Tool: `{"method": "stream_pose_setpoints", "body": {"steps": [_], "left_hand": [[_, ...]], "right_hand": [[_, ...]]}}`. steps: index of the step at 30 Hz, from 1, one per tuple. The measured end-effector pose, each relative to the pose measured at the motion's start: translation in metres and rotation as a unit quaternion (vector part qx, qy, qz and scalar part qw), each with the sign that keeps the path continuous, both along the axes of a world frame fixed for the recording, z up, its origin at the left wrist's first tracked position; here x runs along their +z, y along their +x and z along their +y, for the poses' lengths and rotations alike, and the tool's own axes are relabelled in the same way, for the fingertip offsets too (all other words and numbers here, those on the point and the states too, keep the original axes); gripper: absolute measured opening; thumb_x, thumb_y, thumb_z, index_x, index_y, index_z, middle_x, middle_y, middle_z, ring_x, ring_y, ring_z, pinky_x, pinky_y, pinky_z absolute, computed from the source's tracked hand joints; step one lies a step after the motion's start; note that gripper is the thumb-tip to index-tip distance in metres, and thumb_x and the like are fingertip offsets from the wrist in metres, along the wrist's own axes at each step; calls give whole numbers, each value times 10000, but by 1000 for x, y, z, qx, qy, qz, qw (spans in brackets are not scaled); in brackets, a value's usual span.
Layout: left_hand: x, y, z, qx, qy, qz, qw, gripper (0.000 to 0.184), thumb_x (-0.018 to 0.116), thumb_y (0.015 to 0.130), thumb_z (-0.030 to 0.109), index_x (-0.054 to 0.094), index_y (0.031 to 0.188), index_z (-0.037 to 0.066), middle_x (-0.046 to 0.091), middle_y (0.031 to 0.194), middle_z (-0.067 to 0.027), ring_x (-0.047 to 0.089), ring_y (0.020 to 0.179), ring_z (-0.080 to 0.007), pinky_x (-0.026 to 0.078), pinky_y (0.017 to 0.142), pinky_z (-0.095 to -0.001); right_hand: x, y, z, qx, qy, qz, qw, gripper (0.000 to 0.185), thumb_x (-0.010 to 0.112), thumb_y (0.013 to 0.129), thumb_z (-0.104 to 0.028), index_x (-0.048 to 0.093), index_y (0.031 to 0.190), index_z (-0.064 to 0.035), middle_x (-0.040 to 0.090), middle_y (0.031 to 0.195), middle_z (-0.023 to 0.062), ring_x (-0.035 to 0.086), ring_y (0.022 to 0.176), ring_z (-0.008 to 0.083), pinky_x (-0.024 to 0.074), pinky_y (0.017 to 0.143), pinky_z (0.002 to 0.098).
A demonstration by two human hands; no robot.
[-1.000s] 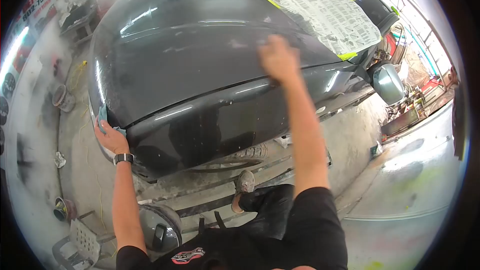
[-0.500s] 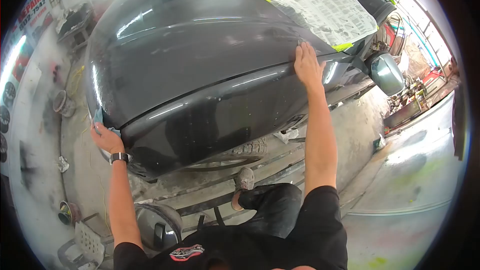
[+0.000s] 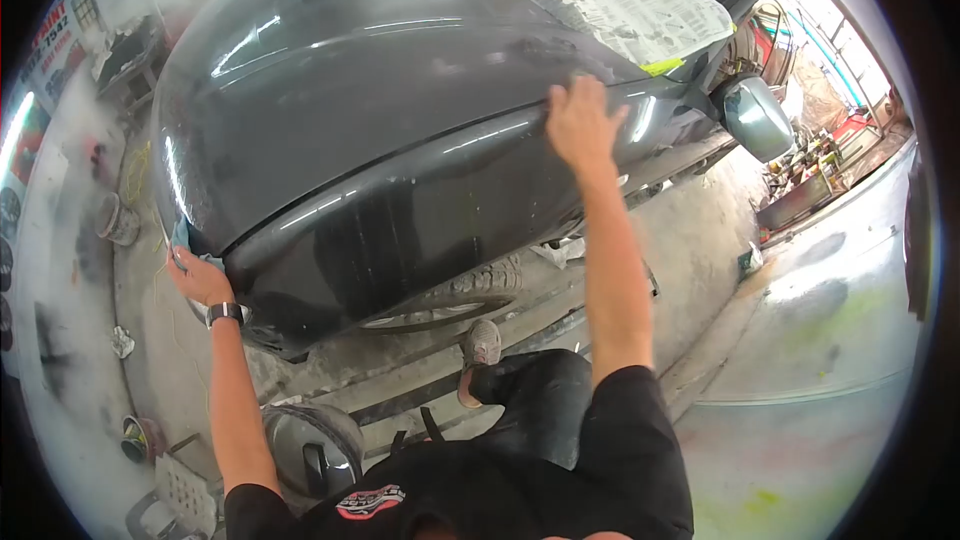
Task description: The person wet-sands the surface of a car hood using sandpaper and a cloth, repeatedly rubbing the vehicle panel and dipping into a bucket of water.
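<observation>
A dark grey car hood [image 3: 330,130] stretches across the view, with the dark front fender [image 3: 400,215] below its seam. At the hood's front corner, my left hand [image 3: 200,278] is closed on a light blue cloth [image 3: 181,234] pressed to the bodywork. My right hand [image 3: 583,120] lies with fingers apart over the seam between hood and fender, near the windshield end. It is slightly blurred, and I see nothing in it. Newspaper [image 3: 640,5] edged with yellow-green tape [image 3: 661,67] covers the windshield close by.
A side mirror [image 3: 757,120] juts out at the right. Below the fender are a tyre [image 3: 485,280] and my shoe [image 3: 482,343]. A dark round container [image 3: 310,445] stands near my left arm, with a bucket [image 3: 118,218] and a small pot [image 3: 140,438] farther left.
My right hand has slid a little along the seam, away from the newspaper and toward the front. My left hand stays at the front corner with the cloth. The view has shifted slightly.
</observation>
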State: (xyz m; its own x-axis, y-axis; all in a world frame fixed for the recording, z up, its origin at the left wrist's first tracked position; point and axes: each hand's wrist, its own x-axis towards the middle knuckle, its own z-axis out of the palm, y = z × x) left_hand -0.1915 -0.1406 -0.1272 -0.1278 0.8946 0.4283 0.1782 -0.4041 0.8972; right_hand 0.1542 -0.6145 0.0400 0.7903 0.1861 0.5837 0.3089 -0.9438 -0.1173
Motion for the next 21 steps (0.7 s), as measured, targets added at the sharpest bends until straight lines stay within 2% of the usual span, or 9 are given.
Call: {"method": "stream_pose_setpoints", "body": {"steps": [4, 8, 9, 12, 14, 15, 18, 19, 21], "left_hand": [[-3, 4, 4, 8, -2, 13, 1000, 504, 538, 1089, 370, 626, 1366, -43, 656, 1357, -246, 648, 1218, -363, 503, 1037, -429], [6, 4, -4, 16, -3, 15, 1000, 505, 541, 1086, 371, 637, 1355, -46, 665, 1345, -248, 654, 1206, -374, 512, 1027, -434], [10, 6, -5, 20, 2, 14, 1000, 500, 542, 1086, 365, 639, 1352, -47, 669, 1342, -247, 655, 1205, -375, 513, 1025, -434], [6, 3, -8, 23, 15, 12, 1000, 485, 546, 1083, 344, 645, 1347, -51, 676, 1336, -246, 655, 1205, -379, 513, 1028, -435], [-5, 3, 5, 11, 41, 5, 999, 476, 549, 1081, 330, 645, 1347, -53, 677, 1338, -245, 652, 1209, -384, 506, 1039, -439], [-7, 4, 6, 6, 43, 13, 999, 497, 545, 1083, 352, 641, 1352, -55, 670, 1350, -252, 641, 1222, -390, 490, 1055, -441], [-15, -2, 14, 16, 49, 44, 998, 534, 538, 1086, 391, 634, 1360, -58, 658, 1367, -266, 622, 1247, -399, 459, 1085, -444], [-16, 0, 13, 33, 52, 55, 997, 528, 541, 1086, 385, 635, 1358, -56, 660, 1362, -266, 622, 1246, -398, 460, 1083, -445], [-7, 7, 8, 34, 61, 49, 996, 491, 545, 1080, 353, 646, 1342, -49, 669, 1340, -260, 623, 1235, -400, 462, 1078, -451]], "right_hand": [[-50, -97, 69, 222, -7, -71, 972, 577, 519, 1054, -401, 502, 1455, 14, 479, 1560, 232, 408, 1490, 385, 211, 1180, 767], [-18, -21, -1, 76, -46, -59, 994, 503, 451, 1098, -376, 504, 1466, -38, 488, 1566, 194, 425, 1489, 355, 218, 1155, 806], [5, -11, -12, 43, 22, 5, 999, 496, 440, 1100, -376, 511, 1445, -26, 506, 1537, 205, 433, 1477, 359, 230, 1142, 815], [-4, -12, 14, 4, 0, -27, 1000, 499, 440, 1098, -379, 517, 1428, -12, 496, 1536, 225, 425, 1482, 374, 247, 1141, 808], [-21, -71, 60, 97, -61, -47, 992, 585, 456, 1088, -398, 479, 1463, 51, 467, 1568, 249, 399, 1500, 404, 225, 1170, 780], [-25, -111, 83, 190, -12, -27, 981, 607, 465, 1081, -388, 468, 1463, 84, 469, 1565, 270, 392, 1504, 410, 197, 1183, 773], [-30, -98, 59, 217, -71, -52, 972, 541, 478, 1079, -389, 494, 1492, -39, 476, 1585, 207, 392, 1510, 393, 198, 1195, 755], [-11, -76, 41, 138, -133, -14, 981, 513, 458, 1094, -387, 496, 1511, -90, 476, 1602, 164, 399, 1514, 370, 219, 1188, 755], [-4, -25, 1, 70, -38, -3, 997, 454, 416, 1115, -334, 506, 1478, -75, 508, 1561, 163, 426, 1498, 350, 225, 1177, 769]]}}
